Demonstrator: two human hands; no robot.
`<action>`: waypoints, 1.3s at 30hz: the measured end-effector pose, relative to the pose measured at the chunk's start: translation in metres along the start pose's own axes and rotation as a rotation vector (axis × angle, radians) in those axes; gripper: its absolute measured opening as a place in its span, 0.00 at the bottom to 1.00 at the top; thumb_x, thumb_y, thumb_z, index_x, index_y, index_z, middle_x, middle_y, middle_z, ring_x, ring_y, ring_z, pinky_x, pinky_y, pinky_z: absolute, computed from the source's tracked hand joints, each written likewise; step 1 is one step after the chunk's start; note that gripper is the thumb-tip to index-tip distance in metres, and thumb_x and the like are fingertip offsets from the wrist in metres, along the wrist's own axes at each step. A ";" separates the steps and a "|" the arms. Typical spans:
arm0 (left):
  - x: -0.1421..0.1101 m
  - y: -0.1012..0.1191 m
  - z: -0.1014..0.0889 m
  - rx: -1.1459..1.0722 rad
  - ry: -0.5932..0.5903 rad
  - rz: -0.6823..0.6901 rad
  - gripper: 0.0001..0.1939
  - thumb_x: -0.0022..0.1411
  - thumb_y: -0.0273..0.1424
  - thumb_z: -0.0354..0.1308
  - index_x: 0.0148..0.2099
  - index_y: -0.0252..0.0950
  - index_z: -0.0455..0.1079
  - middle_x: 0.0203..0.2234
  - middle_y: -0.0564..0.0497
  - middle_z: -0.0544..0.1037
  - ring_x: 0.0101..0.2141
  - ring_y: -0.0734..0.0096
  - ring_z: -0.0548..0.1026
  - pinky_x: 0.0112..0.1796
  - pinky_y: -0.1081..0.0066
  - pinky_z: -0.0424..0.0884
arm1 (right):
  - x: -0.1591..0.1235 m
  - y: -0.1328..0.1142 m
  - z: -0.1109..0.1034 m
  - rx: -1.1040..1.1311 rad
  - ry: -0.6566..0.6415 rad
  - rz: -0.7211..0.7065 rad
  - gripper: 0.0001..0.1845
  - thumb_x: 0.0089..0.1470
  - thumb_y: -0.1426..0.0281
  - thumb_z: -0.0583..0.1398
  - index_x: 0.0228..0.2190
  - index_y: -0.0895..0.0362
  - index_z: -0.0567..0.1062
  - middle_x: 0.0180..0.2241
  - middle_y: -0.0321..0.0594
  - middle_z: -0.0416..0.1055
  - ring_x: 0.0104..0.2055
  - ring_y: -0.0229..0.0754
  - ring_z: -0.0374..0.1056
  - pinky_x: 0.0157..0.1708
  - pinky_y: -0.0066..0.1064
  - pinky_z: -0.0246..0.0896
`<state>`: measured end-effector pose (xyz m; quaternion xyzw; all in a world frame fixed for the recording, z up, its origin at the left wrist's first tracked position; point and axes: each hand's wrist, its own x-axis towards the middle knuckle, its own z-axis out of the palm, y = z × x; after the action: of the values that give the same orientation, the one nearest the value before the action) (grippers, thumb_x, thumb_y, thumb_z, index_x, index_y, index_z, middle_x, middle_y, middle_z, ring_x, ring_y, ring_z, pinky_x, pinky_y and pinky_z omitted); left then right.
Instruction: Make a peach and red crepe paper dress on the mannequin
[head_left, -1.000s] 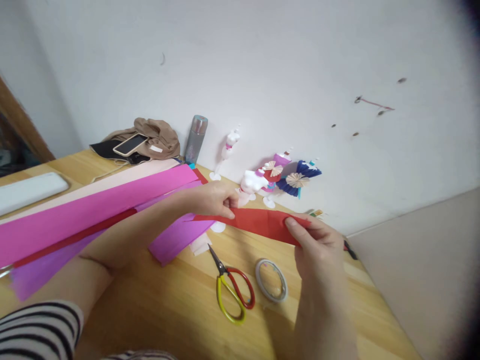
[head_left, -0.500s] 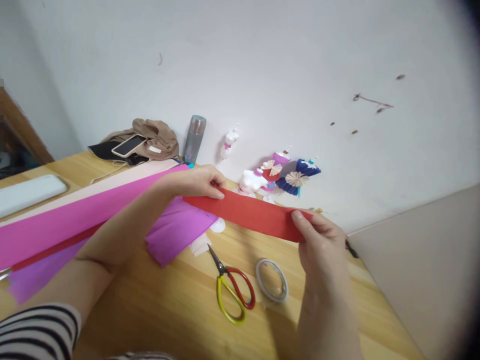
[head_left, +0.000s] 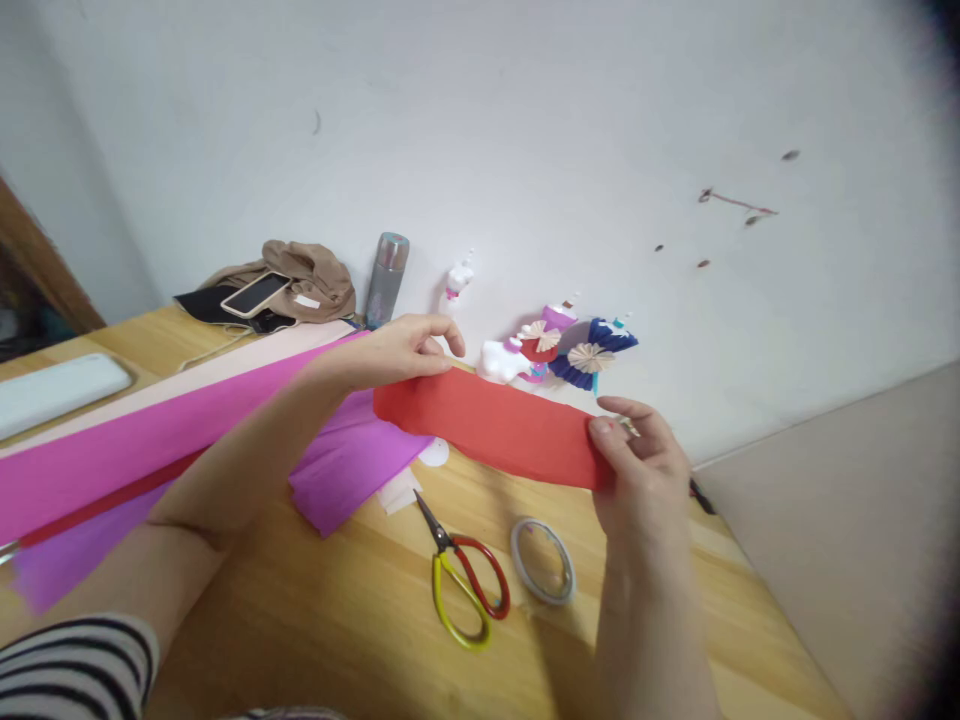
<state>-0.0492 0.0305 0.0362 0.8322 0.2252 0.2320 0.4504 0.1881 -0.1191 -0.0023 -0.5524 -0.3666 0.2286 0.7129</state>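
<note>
A strip of red paper (head_left: 487, 425) is stretched above the table between my two hands. My left hand (head_left: 412, 348) has the strip's left end, its thumb lying along the upper edge and its index finger lifted. At the other end my right hand (head_left: 646, 462) pinches the paper, thumb in front and index finger raised; its other fingers are partly hidden. Below the strip lie scissors (head_left: 454, 560) with one red and one yellow handle, beside a roll of tape (head_left: 544, 562). Purple paper (head_left: 352, 460) sits under my left wrist.
Small white figurines (head_left: 501, 360) with paper fans stand against the wall, one wearing a dark blue fan (head_left: 581, 368). A grey bottle (head_left: 387, 280), a phone (head_left: 256, 294) on brown cloth (head_left: 319, 275), and long pink paper (head_left: 150, 430) occupy the left side. A white case (head_left: 64, 392) lies further left.
The red strip shows a broader face than before. My index fingers have lifted away from it, and my left hand has shifted slightly upward. The scissors and tape have stayed put.
</note>
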 end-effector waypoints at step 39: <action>0.004 -0.007 0.004 0.272 0.307 0.254 0.05 0.57 0.28 0.59 0.33 0.34 0.76 0.31 0.51 0.81 0.34 0.72 0.76 0.40 0.72 0.69 | 0.007 0.016 -0.015 -0.523 -0.030 -0.503 0.05 0.52 0.64 0.66 0.32 0.50 0.82 0.29 0.36 0.76 0.30 0.41 0.70 0.32 0.36 0.65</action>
<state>-0.0448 0.0341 0.0288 0.8619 0.2136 0.3780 0.2621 0.2054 -0.1190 -0.0172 -0.6051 -0.5476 -0.0475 0.5759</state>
